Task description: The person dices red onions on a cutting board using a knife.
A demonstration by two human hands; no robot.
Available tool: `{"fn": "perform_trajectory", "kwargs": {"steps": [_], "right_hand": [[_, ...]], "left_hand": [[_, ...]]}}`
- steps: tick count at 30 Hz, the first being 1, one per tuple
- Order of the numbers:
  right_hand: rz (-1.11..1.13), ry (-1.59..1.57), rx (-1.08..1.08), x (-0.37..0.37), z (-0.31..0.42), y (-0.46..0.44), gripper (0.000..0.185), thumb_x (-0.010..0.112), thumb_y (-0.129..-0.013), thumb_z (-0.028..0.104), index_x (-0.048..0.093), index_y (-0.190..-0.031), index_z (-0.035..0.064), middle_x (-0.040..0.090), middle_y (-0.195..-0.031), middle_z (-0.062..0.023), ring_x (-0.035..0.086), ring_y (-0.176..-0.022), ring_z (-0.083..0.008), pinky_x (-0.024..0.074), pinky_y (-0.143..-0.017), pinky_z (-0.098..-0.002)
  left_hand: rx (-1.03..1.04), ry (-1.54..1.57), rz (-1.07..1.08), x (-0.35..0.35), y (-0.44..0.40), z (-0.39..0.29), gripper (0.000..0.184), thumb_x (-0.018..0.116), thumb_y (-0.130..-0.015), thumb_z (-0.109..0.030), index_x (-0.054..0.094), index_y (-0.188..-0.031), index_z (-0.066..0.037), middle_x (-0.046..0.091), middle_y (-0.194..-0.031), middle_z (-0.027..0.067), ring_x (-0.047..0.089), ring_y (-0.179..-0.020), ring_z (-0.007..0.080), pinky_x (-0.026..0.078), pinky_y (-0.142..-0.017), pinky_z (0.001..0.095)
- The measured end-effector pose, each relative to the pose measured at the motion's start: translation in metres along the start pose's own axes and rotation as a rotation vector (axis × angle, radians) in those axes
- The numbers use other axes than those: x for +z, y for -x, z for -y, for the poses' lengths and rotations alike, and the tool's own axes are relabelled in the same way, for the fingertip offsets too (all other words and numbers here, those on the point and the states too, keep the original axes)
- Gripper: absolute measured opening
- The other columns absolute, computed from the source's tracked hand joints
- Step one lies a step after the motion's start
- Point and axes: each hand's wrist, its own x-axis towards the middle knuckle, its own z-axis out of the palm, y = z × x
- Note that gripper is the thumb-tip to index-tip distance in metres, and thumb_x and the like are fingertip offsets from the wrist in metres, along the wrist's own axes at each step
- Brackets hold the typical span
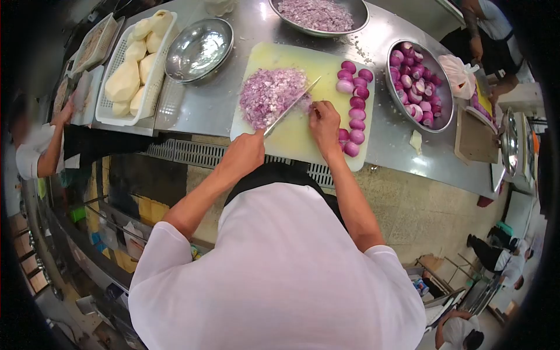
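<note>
My left hand (248, 151) is closed round the handle of a kitchen knife (290, 108). Its blade slants up and right across the cutting board (274, 52), along the edge of a heap of chopped red onion (268, 96). Just right of the blade, my right hand (325, 125) is curled with bent fingers on the board. A bit of red onion (305, 103) shows at its fingertips, partly hidden by them. Peeled red onions (357, 102) lie in a rough column on the board's right side, beside my right hand.
Right of the board stands a metal bowl (392, 87) of peeled red onions. Another bowl (280, 18) of chopped onion is at the back. An empty metal bowl (199, 49) and a white basket (99, 111) of large peeled vegetables stand left. Other people work at both sides.
</note>
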Motion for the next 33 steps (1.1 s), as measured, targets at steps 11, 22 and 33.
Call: {"fn": "perform_trajectory", "kwargs": {"steps": [11, 22, 33], "right_hand": [[-0.007, -0.061, 0.042, 0.008, -0.004, -0.001, 0.007, 0.064, -0.077, -0.003, 0.066, -0.083, -0.0018, 0.062, -0.083, -0.0193, 0.062, -0.075, -0.0394, 0.0508, -0.069, -0.0437], [-0.008, -0.046, 0.034, 0.005, -0.003, -0.004, 0.009, 0.064, -0.076, -0.003, 0.068, -0.084, -0.0019, 0.063, -0.082, -0.0185, 0.063, -0.076, -0.0386, 0.0508, -0.069, -0.0428], [-0.024, -0.039, -0.178, 0.008, -0.011, -0.003, 0.01, 0.063, -0.078, -0.002, 0.066, -0.086, 0.0007, 0.064, -0.086, -0.0162, 0.062, -0.079, -0.0374, 0.0503, -0.072, -0.0439]], "left_hand": [[0.008, 0.042, 0.008, 0.007, 0.004, -0.001, 0.011, 0.054, -0.082, 0.0, 0.053, -0.092, 0.005, 0.061, -0.069, 0.0264, 0.062, -0.068, 0.0462, 0.047, -0.061, 0.0545], [0.024, 0.038, 0.041, 0.002, -0.002, -0.009, 0.008, 0.052, -0.082, 0.002, 0.053, -0.087, 0.007, 0.058, -0.064, 0.0299, 0.06, -0.066, 0.0494, 0.046, -0.062, 0.0574], [-0.021, 0.032, -0.019, 0.006, 0.001, 0.01, 0.011, 0.054, -0.086, -0.004, 0.053, -0.09, 0.006, 0.058, -0.065, 0.0298, 0.059, -0.066, 0.0491, 0.045, -0.06, 0.0559]]}}
